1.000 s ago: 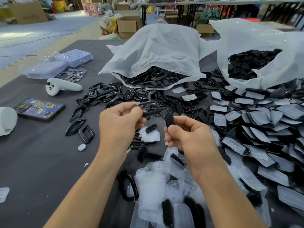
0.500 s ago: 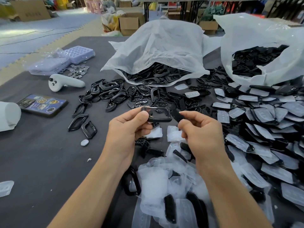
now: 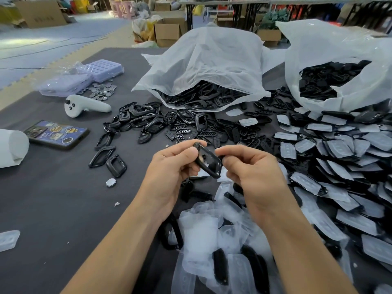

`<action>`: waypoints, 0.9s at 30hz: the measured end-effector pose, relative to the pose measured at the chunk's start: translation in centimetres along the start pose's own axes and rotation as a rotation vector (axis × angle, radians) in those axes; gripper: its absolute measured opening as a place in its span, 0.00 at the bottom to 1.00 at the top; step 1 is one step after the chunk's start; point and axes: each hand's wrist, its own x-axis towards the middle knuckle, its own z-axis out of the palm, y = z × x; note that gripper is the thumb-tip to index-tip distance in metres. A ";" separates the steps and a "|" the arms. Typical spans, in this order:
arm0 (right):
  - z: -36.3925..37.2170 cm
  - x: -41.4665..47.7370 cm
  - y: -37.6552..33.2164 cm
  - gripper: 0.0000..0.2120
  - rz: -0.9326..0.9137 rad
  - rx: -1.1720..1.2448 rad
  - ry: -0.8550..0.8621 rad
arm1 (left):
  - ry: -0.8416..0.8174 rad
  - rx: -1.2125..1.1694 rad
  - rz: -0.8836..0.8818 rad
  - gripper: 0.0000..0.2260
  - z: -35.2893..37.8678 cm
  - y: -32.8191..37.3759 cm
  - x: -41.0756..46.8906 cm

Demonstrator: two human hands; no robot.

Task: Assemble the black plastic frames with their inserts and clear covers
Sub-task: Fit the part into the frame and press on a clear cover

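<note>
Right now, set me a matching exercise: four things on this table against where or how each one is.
Things: 1 black frame; 2 phone; 3 white controller; 4 far-right bag.
States: A flat beside the white roll; B pinched between left hand and right hand; C open, black parts inside; D next to the silver discs.
Pairs: 1-B, 2-A, 3-D, 4-C.

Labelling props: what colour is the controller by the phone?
The controller is white; best seen in the head view.
</note>
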 end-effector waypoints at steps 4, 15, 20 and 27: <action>0.2 0.0 0.1 0.16 0.005 0.004 0.012 | -0.019 0.005 0.002 0.14 0.3 -0.1 -0.1; 0.2 0.1 0.1 0.14 0.145 0.419 0.030 | 0.124 -0.097 -0.014 0.13 0.4 -0.1 0.1; 0.2 -0.1 0.1 0.15 0.223 0.483 -0.121 | 0.196 0.012 0.052 0.13 1.0 -0.7 -0.4; 0.2 -0.3 0.3 0.15 0.103 0.262 -0.055 | 0.245 0.049 0.086 0.11 1.2 -1.1 -0.3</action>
